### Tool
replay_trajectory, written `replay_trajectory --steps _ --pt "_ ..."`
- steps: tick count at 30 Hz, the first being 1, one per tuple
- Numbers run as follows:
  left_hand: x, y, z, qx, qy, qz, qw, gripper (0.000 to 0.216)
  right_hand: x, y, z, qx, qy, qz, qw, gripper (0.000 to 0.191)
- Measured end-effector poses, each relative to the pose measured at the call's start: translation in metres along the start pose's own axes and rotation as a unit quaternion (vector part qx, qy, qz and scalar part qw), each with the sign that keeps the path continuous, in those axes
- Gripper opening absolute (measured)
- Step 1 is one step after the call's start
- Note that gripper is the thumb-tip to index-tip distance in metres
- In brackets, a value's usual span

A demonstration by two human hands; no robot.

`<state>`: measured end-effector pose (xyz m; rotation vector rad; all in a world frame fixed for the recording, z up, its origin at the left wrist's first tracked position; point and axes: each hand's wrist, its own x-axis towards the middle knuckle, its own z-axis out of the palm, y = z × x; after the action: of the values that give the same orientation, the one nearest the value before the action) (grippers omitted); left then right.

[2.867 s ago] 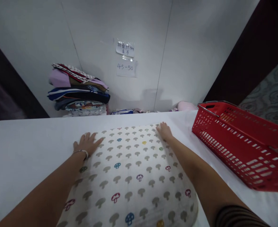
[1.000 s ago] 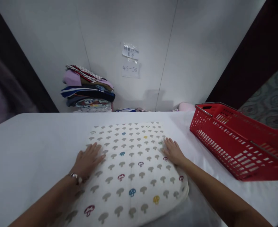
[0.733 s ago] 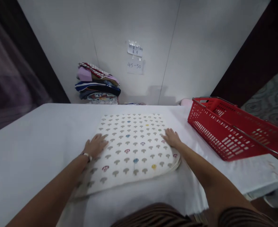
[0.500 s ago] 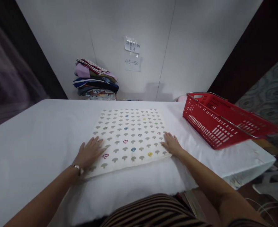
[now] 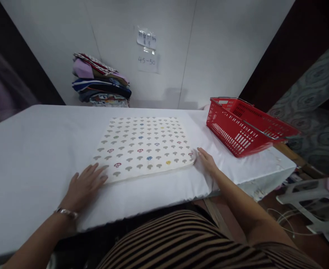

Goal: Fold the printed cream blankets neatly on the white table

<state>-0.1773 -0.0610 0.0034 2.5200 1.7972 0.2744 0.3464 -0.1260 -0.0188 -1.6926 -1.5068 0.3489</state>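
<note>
A folded white cloth printed with grey mushrooms, a few of them coloured [image 5: 144,149], lies flat on the white-covered table [image 5: 41,142]. My left hand [image 5: 86,185] is at its front left corner, palm down and fingers spread, the fingertips over or touching the edge. A bracelet is on that wrist. Beside the front right corner, my right hand [image 5: 207,160] rests on edge with its fingers stretched out. It is close to the cloth's side; whether it touches is hard to tell. Neither hand grips anything.
A red plastic basket [image 5: 234,130] with metal handles stands at the table's right. Folded clothes [image 5: 102,82] are stacked by the back wall, left of a paper sign [image 5: 147,61] reading 45-50. A grey-white plastic stool [image 5: 307,201] and loose cables are on the floor at right.
My right hand has slid off the cloth's top to its right side. My left hand has drawn back toward the front left corner. The whole view has shifted.
</note>
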Motion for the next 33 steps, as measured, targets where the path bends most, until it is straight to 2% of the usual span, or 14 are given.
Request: replay_trajectory --steps 3,6,9,13,17,19,22,27,30,33 --pt "-0.023 -0.006 0.008 -0.048 0.053 0.031 0.997 0.046 -0.016 0.011 -0.010 0.007 0.045 -0.024 0.999 0.038" --pt "-0.032 -0.007 0.012 -0.094 0.100 0.043 0.990 0.038 -0.021 0.011 -0.010 -0.031 0.033 -0.106 0.993 0.029" --pt "-0.032 -0.005 0.013 -0.111 0.138 0.047 0.983 0.030 -0.019 0.005 -0.004 -0.063 0.012 -0.175 0.982 0.032" --pt "-0.031 -0.005 0.009 -0.105 0.153 0.055 0.981 0.026 -0.017 0.000 0.003 -0.108 -0.012 -0.222 0.969 0.033" --pt "-0.032 -0.005 0.006 -0.048 0.147 0.064 0.986 0.029 -0.019 -0.002 0.000 -0.148 -0.040 -0.224 0.963 0.027" --pt "-0.030 0.003 0.006 -0.009 0.146 0.071 0.987 0.032 -0.020 -0.002 -0.002 -0.157 -0.041 -0.228 0.960 0.026" --pt "-0.021 0.033 0.008 -0.010 0.137 0.125 0.983 0.032 -0.022 -0.002 -0.003 -0.157 -0.033 -0.232 0.959 0.025" --pt "0.005 0.119 0.019 -0.102 0.101 0.228 0.963 0.027 -0.024 -0.005 -0.001 -0.141 -0.020 -0.227 0.964 0.024" --pt "0.021 0.165 0.026 -0.129 0.078 0.259 0.954 0.024 -0.025 -0.009 0.000 -0.133 -0.019 -0.230 0.964 0.023" --pt "0.033 0.192 0.032 -0.131 0.041 0.268 0.954 0.020 -0.025 -0.012 0.002 -0.129 -0.019 -0.234 0.964 0.023"
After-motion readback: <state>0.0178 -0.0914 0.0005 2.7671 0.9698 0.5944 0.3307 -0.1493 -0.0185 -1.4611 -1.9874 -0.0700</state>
